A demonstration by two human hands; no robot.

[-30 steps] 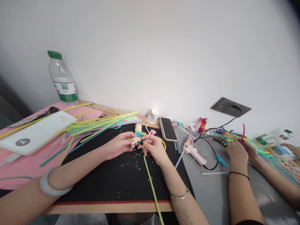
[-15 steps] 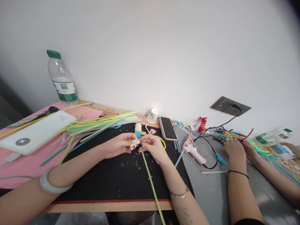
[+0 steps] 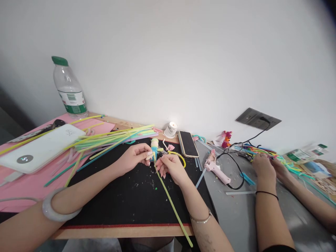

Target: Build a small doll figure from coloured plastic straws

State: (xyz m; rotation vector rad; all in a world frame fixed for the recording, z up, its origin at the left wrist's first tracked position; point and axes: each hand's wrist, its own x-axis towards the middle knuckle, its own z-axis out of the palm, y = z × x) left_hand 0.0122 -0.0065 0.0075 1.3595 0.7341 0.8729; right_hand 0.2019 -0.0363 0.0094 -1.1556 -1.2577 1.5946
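Observation:
Between my hands, over the black mat (image 3: 112, 203), is a small figure (image 3: 154, 150) of wound pipe cleaners, pale yellow on top and blue below. My left hand (image 3: 138, 157) pinches its left side with thumb and fingertips. My right hand (image 3: 170, 168) is just right of the figure's lower end, its curled fingers closed on a long yellow-green pipe cleaner (image 3: 172, 203). That pipe cleaner runs from the figure down past the table's front edge. The exact contact at the right fingertips is partly hidden.
Loose pipe cleaners (image 3: 118, 140) lie behind my left arm, near a white power bank (image 3: 44, 147) and a bottle (image 3: 69, 89). Scissors with a yellow handle (image 3: 183, 160), a phone (image 3: 188, 144), a paper cup (image 3: 170, 130) and a corded glue gun (image 3: 216, 169) lie rightward. A co-worker's hands (image 3: 264, 168) are farther right.
My hands have moved slightly apart, uncovering more of the figure's blue part. My right fingers have shifted lower, and the pipe cleaner's free end has swung right.

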